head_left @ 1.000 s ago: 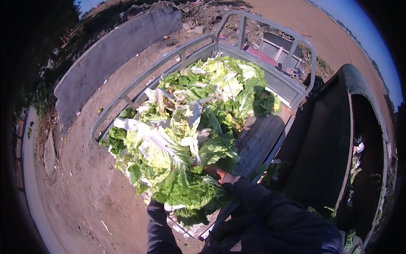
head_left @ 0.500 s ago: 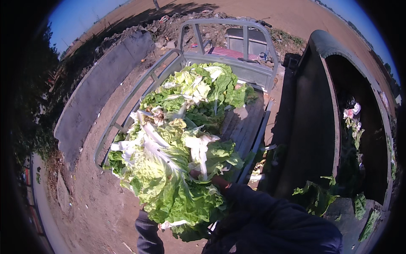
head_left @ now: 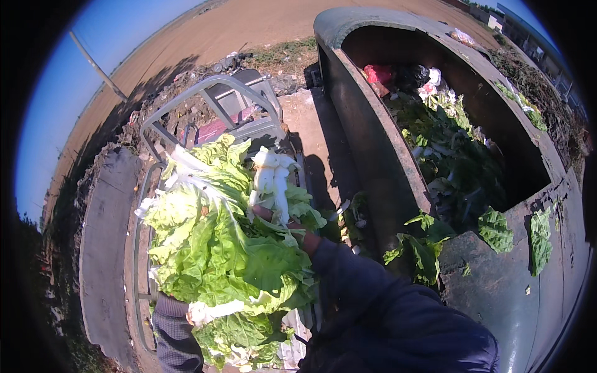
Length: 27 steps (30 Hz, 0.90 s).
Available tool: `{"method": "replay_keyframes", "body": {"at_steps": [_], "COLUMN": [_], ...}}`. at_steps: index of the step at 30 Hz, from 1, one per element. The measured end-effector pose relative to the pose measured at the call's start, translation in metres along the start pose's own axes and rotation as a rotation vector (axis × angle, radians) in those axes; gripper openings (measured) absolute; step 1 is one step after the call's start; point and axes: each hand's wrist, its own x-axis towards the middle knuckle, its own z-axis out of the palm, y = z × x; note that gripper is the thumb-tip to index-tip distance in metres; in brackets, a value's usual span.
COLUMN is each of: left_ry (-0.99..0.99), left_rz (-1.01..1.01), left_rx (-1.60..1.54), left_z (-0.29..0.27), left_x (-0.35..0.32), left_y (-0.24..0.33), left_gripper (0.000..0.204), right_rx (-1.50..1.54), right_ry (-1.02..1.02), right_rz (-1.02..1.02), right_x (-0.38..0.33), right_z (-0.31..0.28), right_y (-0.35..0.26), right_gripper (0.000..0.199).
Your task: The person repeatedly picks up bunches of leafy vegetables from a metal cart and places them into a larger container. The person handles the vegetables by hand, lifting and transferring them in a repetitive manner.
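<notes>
A big armful of Chinese cabbage leaves (head_left: pixel 211 248), pale green with thick white ribs, is held up between my two arms. My right hand (head_left: pixel 273 219) presses on the right side of the bundle, partly covered by leaves and close to a white cabbage stalk (head_left: pixel 273 183). From the lower left my left sleeve (head_left: pixel 174 336) reaches under the bundle; the leaves hide my left hand, which supports them from that side. Below, the cart bed (head_left: pixel 297 339) is mostly covered by the bundle.
To the right stands a large dark green metal bin (head_left: pixel 379 137), open on top, holding cabbage leaves (head_left: pixel 454 161) and bags (head_left: pixel 410 78). Loose leaves (head_left: pixel 495 230) lie on its near edge. The cart's metal rail (head_left: pixel 180 96) rises ahead; a concrete slab (head_left: pixel 109 248) stands left.
My view has swung right toward the bin, showing more of its inside. The bundle of leaves has come up with my arms and now hides most of the cart bed.
</notes>
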Motion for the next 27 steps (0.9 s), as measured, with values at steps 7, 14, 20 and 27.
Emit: {"method": "replay_keyframes", "body": {"at_steps": [7,14,20,27], "left_ry": [-0.073,0.248,0.277,0.436], "left_rz": [0.834,1.162,0.123,-0.84], "left_rx": [0.3,0.067,-0.288,-0.065], "left_z": [0.145,0.063,-0.005,0.037], "left_x": [0.181,0.202,0.069,-0.216], "left_y": [0.206,0.16,-0.093,-0.336], "left_gripper": [0.025,0.025,0.025,0.069], "right_rx": [-0.866,-1.572,-1.446,-1.249], "right_ry": [1.143,1.926,0.86,0.331], "right_rz": [-0.768,-0.626,-1.132,0.316], "right_x": [-0.112,-0.19,0.073,0.128], "right_z": [-0.216,-0.26,-0.208,-0.28], "right_y": [-0.394,-0.512,-0.34,0.144], "right_gripper": [0.059,0.058,0.06,0.058]}}
